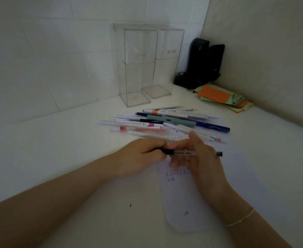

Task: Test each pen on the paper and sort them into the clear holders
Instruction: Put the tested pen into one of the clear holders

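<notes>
1. The left hand (143, 154) is curled tight round the dark cap end of a clear-barrelled pen (186, 153), and the right hand (199, 154) pinches the barrel. The pen lies level between the hands, its dark far end poking out past the right hand's knuckles. That two-handed hold looks like uncapping before a test stroke, though the blur hides whether the cap has parted from the barrel.

2. Directly under the hands lies the test paper (183, 203), running back toward the person. It carries a few small dark scribbles just below the right hand's fingers and a faint mark nearer its close end, so it sits where a stroke needs no reach.

3. Just beyond the hands is the loose heap of pens (165, 122), mostly white barrels with a teal pen (170, 119), a blue pen (209, 126) and a red-capped clear pen (141, 129) among them. They cross one another, so picking one may shift its neighbours.

4. Further beyond the heap stand two tall clear holders (138, 68), side by side against the wall, with no pens visible inside. I judge sorting has barely begun. The heap lies between hands and holders, so each drop means reaching over it.

5. Beyond and to the right of the hands, a stack of orange and green paper slips (216, 95) lies on the table (57, 158), with a black device (200, 63) in the corner behind it.
</notes>
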